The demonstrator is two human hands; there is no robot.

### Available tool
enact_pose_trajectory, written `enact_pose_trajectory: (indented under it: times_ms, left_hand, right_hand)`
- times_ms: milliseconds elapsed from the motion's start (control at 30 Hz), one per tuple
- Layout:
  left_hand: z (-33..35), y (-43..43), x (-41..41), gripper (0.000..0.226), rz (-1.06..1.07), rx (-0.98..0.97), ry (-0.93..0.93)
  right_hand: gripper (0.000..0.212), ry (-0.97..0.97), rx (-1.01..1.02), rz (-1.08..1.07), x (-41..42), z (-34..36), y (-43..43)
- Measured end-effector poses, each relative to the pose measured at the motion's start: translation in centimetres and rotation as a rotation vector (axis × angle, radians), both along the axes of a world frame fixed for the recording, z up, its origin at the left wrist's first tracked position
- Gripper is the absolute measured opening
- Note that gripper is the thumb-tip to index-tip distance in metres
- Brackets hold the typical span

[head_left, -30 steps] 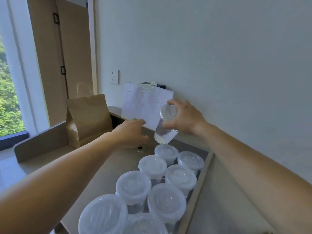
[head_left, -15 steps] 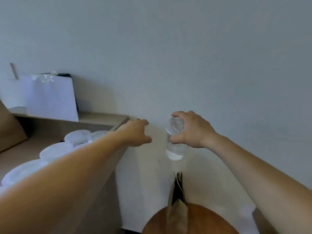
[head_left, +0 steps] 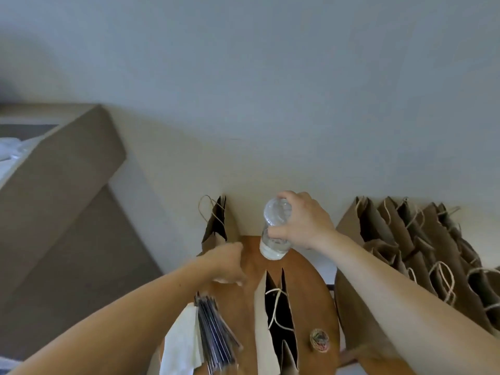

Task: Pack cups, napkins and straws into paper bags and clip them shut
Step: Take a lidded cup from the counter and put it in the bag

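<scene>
My right hand (head_left: 307, 220) grips a clear lidded cup (head_left: 275, 231) by its top, with a little white liquid at its bottom. The cup hangs over the far side of a round wooden table (head_left: 305, 280). Just below it an open brown paper bag (head_left: 278, 320) stands on the table, its string handles lying across the mouth. My left hand (head_left: 227, 262) hovers left of the cup, loosely curled and holding nothing. A bundle of dark wrapped straws (head_left: 216, 331) and white napkins (head_left: 184, 345) lie at the table's near left. A small round tub of coloured clips (head_left: 319, 339) sits right of the bag.
Another paper bag (head_left: 216, 226) leans against the wall behind the table. Several paper bags (head_left: 411, 244) stand in a row on the right. A brown desk (head_left: 59, 171) rises on the left, with lidded cups (head_left: 10, 150) at its far edge.
The view has swung right and down from the desk to the round table. My right hand has carried the cup over the table, above the open bag. My left hand came along empty.
</scene>
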State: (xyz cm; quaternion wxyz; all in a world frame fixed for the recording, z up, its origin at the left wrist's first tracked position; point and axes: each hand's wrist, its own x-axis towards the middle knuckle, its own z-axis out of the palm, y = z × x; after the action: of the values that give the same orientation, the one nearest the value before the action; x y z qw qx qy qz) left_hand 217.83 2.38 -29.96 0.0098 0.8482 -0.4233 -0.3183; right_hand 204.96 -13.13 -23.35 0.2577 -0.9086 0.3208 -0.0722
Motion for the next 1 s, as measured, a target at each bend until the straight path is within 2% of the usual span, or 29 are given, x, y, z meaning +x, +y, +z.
enact_pose_trajectory:
  times_ms: [100, 200, 333, 600, 733, 867, 1000]
  left_hand:
    - [-4.9, 1.1, -3.0, 0.064, -0.145, 0.197, 0.185]
    - [-8.1, 1.6, -6.4, 0.052, -0.073, 0.223, 0.257]
    - [-10.1, 1.6, -9.3, 0.046, 0.199, 0.037, 0.164]
    - [-12.1, 2.3, -9.4, 0.033, 0.677, -0.156, 0.376]
    - [-12.6, 2.6, -9.5, 0.035, 0.743, -0.162, 0.389]
    - [-12.4, 2.6, -9.1, 0.035, 0.807, -0.166, 0.42]
    - [-12.5, 2.8, -8.8, 0.035, 0.833, -0.165, 0.445]
  right_hand:
    - [0.091, -0.003, 0.042, -0.032, -1.3, -2.9, -0.2]
    - [0.089, -0.011, 0.08, -0.05, -2.1, -4.8, -0.2]
    - [0.09, -0.041, 0.099, -0.049, -2.4, -6.0, 0.1]
    - [0.093, -0.012, 0.092, 0.031, -3.4, -7.8, 1.6]
    - [0.092, 0.035, 0.084, 0.092, -4.6, -8.0, 1.5]
    - [0.089, 0.07, -0.021, 0.187, -6.0, -7.6, 0.8]
    - [0.09, 0.19, -0.091, 0.425, -7.0, -7.2, 0.6]
